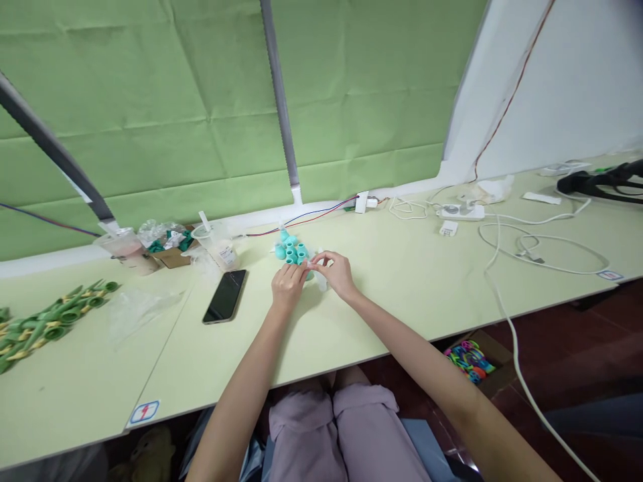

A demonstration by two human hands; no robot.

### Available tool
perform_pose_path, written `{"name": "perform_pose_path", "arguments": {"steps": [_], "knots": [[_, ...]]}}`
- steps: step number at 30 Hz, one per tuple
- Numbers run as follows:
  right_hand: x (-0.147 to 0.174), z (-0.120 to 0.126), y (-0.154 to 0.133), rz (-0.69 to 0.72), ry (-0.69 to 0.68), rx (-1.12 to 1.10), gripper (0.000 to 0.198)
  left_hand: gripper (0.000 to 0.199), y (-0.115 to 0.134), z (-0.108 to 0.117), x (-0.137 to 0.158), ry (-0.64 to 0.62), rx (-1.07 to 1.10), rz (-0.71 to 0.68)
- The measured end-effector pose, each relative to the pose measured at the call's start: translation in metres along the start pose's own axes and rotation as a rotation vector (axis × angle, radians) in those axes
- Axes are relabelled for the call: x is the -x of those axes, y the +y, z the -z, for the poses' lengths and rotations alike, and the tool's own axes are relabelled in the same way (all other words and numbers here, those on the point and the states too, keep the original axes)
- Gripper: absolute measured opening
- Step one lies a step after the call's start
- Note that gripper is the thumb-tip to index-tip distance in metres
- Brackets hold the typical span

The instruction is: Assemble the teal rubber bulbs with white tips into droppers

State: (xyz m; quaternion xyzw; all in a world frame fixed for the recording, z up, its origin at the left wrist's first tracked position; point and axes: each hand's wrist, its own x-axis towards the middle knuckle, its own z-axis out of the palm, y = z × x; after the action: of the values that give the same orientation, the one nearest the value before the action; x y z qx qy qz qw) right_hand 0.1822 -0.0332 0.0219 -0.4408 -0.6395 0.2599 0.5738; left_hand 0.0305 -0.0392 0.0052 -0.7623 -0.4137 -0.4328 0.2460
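Observation:
My left hand (289,285) and my right hand (337,272) meet over the table, fingers closed in a pinch. Between the fingertips is a small pale pinkish piece (310,266), too small to name; both hands seem to grip it. Just beyond the left hand stands a cluster of turquoise hollow pieces (290,252) with round open ends. Part of the cluster is hidden behind the fingers. A whitish, see-through scrap (321,280) hangs or lies below the right hand; I cannot tell which.
Left of my hands lie a black phone (224,296), two plastic drink cups (219,246) (131,252), a small cardboard box (174,256) and green flower-like pieces (60,321). On the right are a power strip (461,212) and loose white cables (545,235). Below the table's edge sits a box of colourful pieces (471,360).

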Motion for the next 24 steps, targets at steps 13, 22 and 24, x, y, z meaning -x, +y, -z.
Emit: {"name": "perform_pose_path", "arguments": {"steps": [13,22,24], "knots": [[0.000,-0.010,0.008,-0.202,-0.054,-0.460,0.024,0.022,0.001,0.001,-0.002,0.032,-0.102,-0.114],[-0.026,0.018,0.021,-0.206,0.052,-0.476,0.025,0.029,0.003,0.003,-0.004,-0.107,0.022,0.082],[-0.033,0.032,0.026,-0.187,0.127,-0.371,0.024,0.031,0.004,0.005,-0.007,-0.166,0.091,0.120]]}}
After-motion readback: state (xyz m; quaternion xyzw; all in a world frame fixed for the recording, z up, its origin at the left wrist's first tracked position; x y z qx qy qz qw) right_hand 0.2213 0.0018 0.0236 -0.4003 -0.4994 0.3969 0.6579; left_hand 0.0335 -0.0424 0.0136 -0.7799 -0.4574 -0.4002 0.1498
